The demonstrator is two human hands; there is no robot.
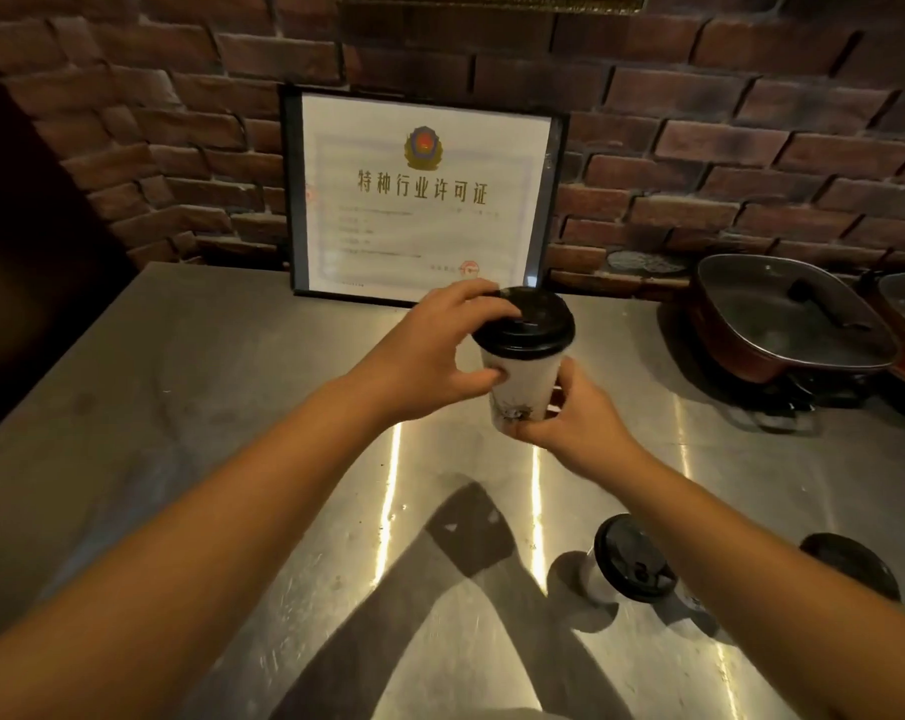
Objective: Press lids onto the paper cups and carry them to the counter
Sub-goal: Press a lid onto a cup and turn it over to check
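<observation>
A framed paper certificate (422, 197) leans at the steel counter's (180, 407) back edge, two black-lidded white paper cups (632, 561) (850, 563) near its front-right, a lidded brown electric pan (788, 317) at its right edge.

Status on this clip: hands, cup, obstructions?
Left hand on black lid; right hand gripping paper cup. Cup above steel counter. Nothing blocking.

under both hands a scuffed, shiny metal counter (232, 407) — between them, matt white paper cup (523, 387), glossy black plastic lid (531, 324).

A dark red brick wall (700, 122) rises behind the scratched steel worktop (232, 407); a black-framed certificate (419, 200) leans against it; warm light streaks the metal.
</observation>
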